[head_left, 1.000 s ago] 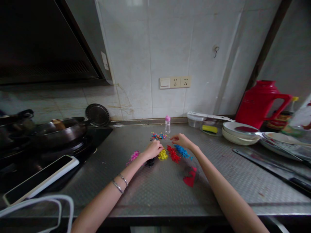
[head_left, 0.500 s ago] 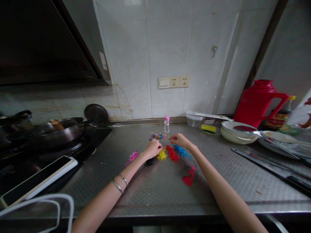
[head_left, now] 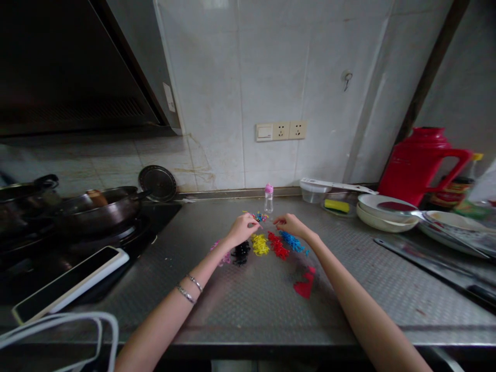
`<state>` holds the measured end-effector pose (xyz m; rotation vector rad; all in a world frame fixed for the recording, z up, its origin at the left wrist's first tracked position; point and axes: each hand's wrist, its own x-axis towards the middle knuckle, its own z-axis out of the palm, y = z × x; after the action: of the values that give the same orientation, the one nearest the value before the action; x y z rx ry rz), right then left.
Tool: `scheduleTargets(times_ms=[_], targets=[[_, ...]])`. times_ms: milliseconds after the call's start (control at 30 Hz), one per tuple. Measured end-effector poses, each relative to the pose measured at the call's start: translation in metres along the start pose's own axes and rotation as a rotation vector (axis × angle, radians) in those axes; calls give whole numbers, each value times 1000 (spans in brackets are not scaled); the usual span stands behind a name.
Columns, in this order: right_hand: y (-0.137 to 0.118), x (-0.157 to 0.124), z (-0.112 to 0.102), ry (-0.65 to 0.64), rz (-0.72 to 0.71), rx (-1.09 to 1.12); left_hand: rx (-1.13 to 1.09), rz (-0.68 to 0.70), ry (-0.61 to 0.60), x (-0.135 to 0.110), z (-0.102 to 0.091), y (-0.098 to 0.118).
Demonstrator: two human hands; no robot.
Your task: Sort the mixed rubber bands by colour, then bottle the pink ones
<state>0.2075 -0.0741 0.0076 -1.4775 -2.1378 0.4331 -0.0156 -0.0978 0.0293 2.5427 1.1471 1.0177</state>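
My left hand [head_left: 243, 229] is closed in a pinch at the near side of a mixed pile of small coloured elastic bands [head_left: 260, 217], partly covering it. Anything between those fingertips is too small to make out. Level with it, my right hand [head_left: 291, 226] also has its fingers pinched together, above the red pile [head_left: 278, 246] and blue pile [head_left: 294, 242]; its grip is unclear. Yellow bands [head_left: 260, 245] and black bands [head_left: 241, 253] lie in separate heaps nearer me. My left forearm partly hides the pink bands [head_left: 225, 258].
Behind the mixed pile stands a small clear bottle with a pink top [head_left: 268, 198]. A clear bag with red print [head_left: 305, 284] lies in front. Bowls [head_left: 383, 219], a long knife [head_left: 426, 268] and a red thermos [head_left: 411, 165] are rightward; a pan [head_left: 96, 214] and phone-like device [head_left: 70, 284] leftward.
My left hand has moved away from me, from beside the yellow bands to the mixed pile, uncovering more of the black bands. My right hand has barely moved. The view has shifted slightly.
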Motion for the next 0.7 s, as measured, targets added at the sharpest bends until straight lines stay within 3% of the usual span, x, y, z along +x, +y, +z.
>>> scheduleTargets(times_ms=[67,200,333,533,600,700], targets=[[4,2,1,0,9,-10,-59,-41,-14,3,-19,-8],[8,3,2,14,13,-50,-184,-177,-227,1,-62,-39],[3,-2,0,25,52,-132,-147,-354,-435,-16,-92,-70],[-5,-10,-3,60,136,-317,-144,-512,-611,-34,-102,-88],[-5,-11,-2,74,148,-338,-133,-530,-592,-34,-100,-89],[-5,-12,-1,104,146,-341,-91,-527,-467,-31,-93,-93]])
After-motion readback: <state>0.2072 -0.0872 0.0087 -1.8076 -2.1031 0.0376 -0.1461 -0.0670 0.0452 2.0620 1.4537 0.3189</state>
